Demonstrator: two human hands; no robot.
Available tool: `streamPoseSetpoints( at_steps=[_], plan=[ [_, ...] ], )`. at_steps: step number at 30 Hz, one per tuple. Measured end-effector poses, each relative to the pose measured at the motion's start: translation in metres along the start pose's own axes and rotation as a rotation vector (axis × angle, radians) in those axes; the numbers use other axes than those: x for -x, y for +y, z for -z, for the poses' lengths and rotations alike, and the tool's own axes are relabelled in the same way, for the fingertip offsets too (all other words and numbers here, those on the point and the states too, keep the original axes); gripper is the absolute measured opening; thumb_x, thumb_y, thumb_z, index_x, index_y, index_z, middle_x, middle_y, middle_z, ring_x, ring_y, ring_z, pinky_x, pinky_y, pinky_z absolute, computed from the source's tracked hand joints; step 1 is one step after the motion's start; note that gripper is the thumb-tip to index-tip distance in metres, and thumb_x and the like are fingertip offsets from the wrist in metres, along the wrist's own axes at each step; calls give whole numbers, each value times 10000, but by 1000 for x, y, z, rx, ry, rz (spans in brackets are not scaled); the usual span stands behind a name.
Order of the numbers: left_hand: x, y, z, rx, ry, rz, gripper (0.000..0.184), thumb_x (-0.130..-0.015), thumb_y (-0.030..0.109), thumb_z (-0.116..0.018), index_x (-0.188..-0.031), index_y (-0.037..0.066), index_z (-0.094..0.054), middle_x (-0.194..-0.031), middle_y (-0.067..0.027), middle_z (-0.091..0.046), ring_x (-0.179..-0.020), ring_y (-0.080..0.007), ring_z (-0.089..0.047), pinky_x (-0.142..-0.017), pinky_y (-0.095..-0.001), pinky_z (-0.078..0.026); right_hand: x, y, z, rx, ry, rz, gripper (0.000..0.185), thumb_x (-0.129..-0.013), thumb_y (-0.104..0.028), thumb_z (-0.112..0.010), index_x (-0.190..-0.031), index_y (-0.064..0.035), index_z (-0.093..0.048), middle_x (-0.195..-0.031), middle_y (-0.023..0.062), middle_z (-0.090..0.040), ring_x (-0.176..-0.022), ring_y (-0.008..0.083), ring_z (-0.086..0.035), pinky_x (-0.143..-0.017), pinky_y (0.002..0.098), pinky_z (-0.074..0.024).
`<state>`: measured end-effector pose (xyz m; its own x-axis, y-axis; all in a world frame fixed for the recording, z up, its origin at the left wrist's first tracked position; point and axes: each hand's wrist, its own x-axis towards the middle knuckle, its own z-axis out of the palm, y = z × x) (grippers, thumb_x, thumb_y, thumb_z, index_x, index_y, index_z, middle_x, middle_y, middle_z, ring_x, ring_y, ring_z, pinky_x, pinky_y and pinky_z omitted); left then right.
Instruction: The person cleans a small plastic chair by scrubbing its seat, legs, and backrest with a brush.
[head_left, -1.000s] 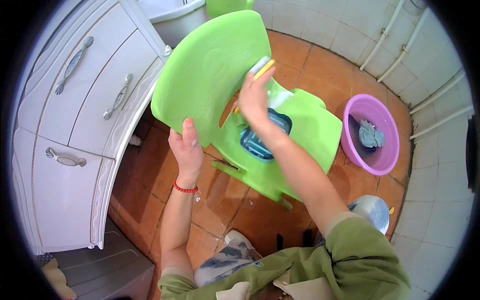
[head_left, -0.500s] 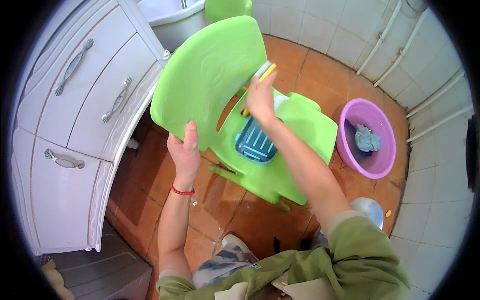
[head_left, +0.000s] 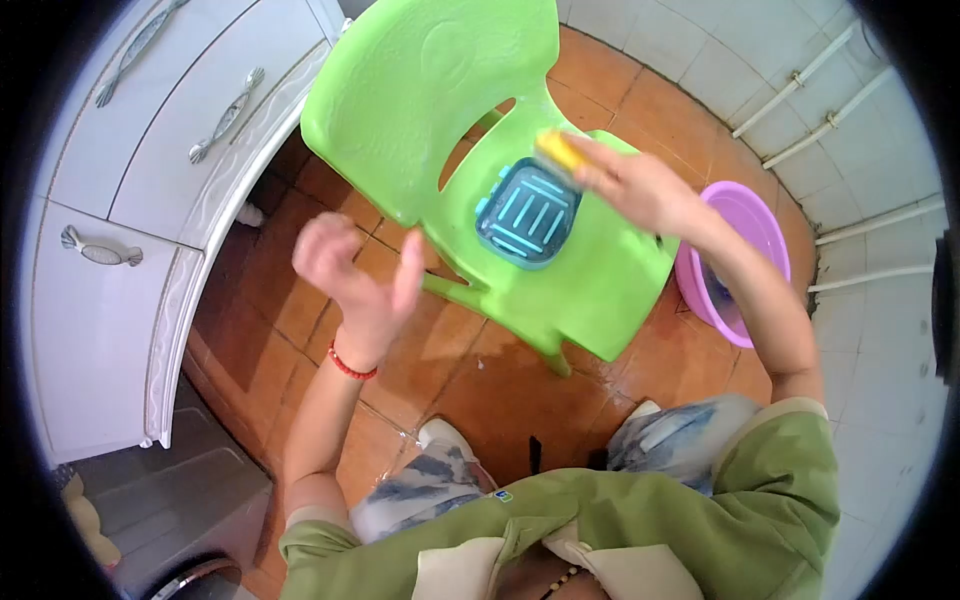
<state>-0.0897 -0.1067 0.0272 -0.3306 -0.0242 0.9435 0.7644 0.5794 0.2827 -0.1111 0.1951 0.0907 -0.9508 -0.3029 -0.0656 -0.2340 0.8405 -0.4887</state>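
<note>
A green plastic chair (head_left: 610,285) stands on the tiled floor, with wet smears on its backrest. On its seat lies a blue slotted soap dish (head_left: 530,212). My right hand (head_left: 640,190) is closed on a yellow-and-white brush (head_left: 561,151), held over the seat just right of the dish and blurred by motion. My left hand (head_left: 358,285) is off the chair, left of the seat's edge, with thumb and fingers apart and nothing in it.
To the right of the chair is a purple basin (head_left: 757,225), partly behind my right forearm. White drawers (head_left: 110,330) stand at the left, with a grey box (head_left: 180,480) below. Pipes (head_left: 880,213) run along the tiled wall at the right.
My left hand has let go of the backrest's edge and opened. My right hand has moved from beside the backrest to the right over the seat, with the brush. The view has shifted.
</note>
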Motion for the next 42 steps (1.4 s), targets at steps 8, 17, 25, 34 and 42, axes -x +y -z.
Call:
streamPoseSetpoints(
  at_steps=[8, 17, 25, 34, 42],
  plan=[
    [36, 43, -29, 197, -975, -139, 751, -663, 410, -775, -1219, 7, -471, -1250, -202, -448, -1139, -381, -473, -945, -477, -411, 13, -24, -53, 298, -101, 70, 485, -909, -355, -513, -1362, -196, -442, -752, 178, -634, -698, 363, -626, -631, 459, -492],
    [40, 45, -38, 312, -1052, -198, 853, -528, 550, -768, -1163, 24, -549, -1262, -180, -408, -1204, -374, -375, -979, -509, -370, 7, 7, -13, 256, 226, 111, 502, -914, -337, -515, -1390, -227, -400, -746, 186, -632, -690, 361, -629, -640, 438, -497],
    [43, 44, -37, 333, -1014, -204, 842, -494, 526, -783, -1152, 52, -560, -1253, -153, -423, -1201, -358, -382, -976, -514, -385, -76, 64, -20, 370, 547, 38, 573, -911, -395, -512, -1421, -204, -335, -800, 177, -636, -722, 346, -637, -593, 462, -503],
    [41, 41, -39, 325, -1042, -210, 845, -503, 559, -759, -1161, 68, -559, -1241, -143, -435, -1198, -354, -389, -984, -516, -387, -91, 45, -16, 240, 764, 175, 589, -911, -344, -543, -1437, -202, -319, -768, 133, -624, -694, 295, -628, -557, 422, -494],
    [43, 44, -38, 301, -1033, -221, 819, -509, 564, -754, -1141, 77, -568, -1229, -146, -429, -1194, -355, -396, -1000, -512, -376, -67, 68, -33, 462, 516, 161, 570, -887, -370, -569, -1412, -266, -372, -708, 131, -622, -614, 291, -629, -519, 412, -505]
  ],
)
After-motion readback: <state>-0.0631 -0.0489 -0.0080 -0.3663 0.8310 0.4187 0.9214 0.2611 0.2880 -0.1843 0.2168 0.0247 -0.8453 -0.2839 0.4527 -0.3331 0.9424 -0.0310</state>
